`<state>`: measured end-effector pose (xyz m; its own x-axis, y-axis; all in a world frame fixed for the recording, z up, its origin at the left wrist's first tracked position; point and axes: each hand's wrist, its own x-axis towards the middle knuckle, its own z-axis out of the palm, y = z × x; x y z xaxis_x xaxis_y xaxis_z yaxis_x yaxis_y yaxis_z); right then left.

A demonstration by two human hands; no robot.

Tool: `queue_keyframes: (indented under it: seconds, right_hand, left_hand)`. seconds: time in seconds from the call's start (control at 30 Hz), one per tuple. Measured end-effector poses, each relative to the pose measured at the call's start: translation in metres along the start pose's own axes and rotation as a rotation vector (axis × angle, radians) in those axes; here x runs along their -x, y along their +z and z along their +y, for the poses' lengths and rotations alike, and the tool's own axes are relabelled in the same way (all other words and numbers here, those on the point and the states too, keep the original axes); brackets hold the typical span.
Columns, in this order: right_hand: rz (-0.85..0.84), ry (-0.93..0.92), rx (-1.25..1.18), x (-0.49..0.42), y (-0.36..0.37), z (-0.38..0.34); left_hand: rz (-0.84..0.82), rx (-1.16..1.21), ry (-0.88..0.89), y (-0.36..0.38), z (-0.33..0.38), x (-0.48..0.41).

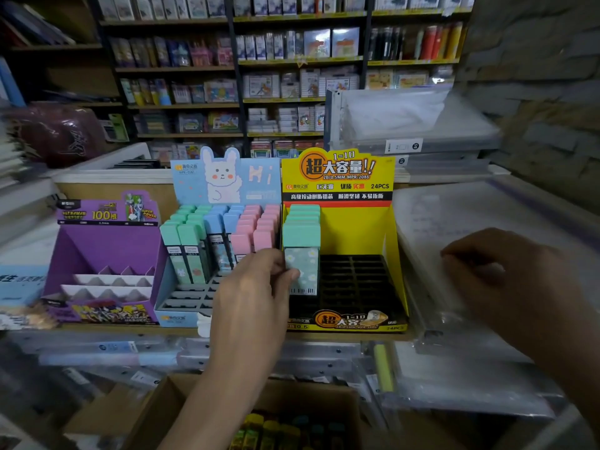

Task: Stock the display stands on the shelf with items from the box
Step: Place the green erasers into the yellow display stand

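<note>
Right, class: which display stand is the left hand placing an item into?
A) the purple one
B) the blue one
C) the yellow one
C: the left hand pinches a green-capped item standing in the leftmost column of the yellow stand.

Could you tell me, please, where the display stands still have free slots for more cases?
In the yellow stand, the black grid right of the green column is bare; the left hand holds a green case at that column's front. The blue stand's front rows are free, its back rows packed.
</note>
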<state>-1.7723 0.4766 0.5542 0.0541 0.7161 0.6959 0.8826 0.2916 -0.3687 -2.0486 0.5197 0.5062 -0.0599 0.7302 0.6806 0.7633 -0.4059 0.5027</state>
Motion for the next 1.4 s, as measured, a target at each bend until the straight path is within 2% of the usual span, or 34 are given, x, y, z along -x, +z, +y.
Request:
queue_keyframes:
  seconds: [0.1, 0.23, 0.4, 0.53, 0.7, 0.87, 1.0, 1.13, 1.2, 1.3, 1.4]
  right_hand:
    - [-0.007, -0.013, 0.020, 0.003, 0.005, 0.006]
    - [-0.008, 0.027, -0.028, 0.003, 0.006, 0.013]
    - [-0.006, 0.035, -0.075, 0.006, 0.010, 0.016]
    - [-0.024, 0.028, -0.086, 0.006, 0.008, 0.013]
    - [-0.032, 0.008, -0.022, 0.007, 0.006, 0.006]
    - [0.050, 0.003, -0.066, 0.014, 0.004, -0.003]
    - [0.029, 0.010, -0.259, 0.044, 0.011, -0.034]
    - [-0.048, 0.030, -0.458, 0.086, 0.047, -0.085]
    - [-0.170, 0.061, -0.544, 0.107, 0.074, -0.104]
    - [-0.425, 0.218, -0.678, 0.137, 0.115, -0.118]
    - [-0.587, 0.331, -0.709, 0.164, 0.154, -0.126]
  left_hand:
    - [-0.015, -0.087, -0.027, 0.000, 0.001, 0.003]
    - [-0.002, -0.050, -0.026, -0.004, 0.006, 0.004]
    - [0.137, -0.014, 0.202, -0.016, 0.014, -0.009]
    - [0.065, -0.110, 0.292, -0.017, 0.015, -0.019]
    - [-0.036, -0.173, 0.309, -0.024, 0.017, -0.023]
    - [-0.028, -0.028, 0.295, -0.037, 0.007, -0.010]
    - [0.001, 0.140, 0.164, -0.055, -0.022, 0.025]
    - [-0.078, 0.156, -0.085, -0.070, -0.067, 0.075]
    - [-0.168, 0.138, -0.238, -0.072, -0.090, 0.101]
    - [-0.305, 0.087, -0.421, -0.070, -0.123, 0.138]
    - [-0.368, 0.055, -0.585, -0.066, -0.150, 0.164]
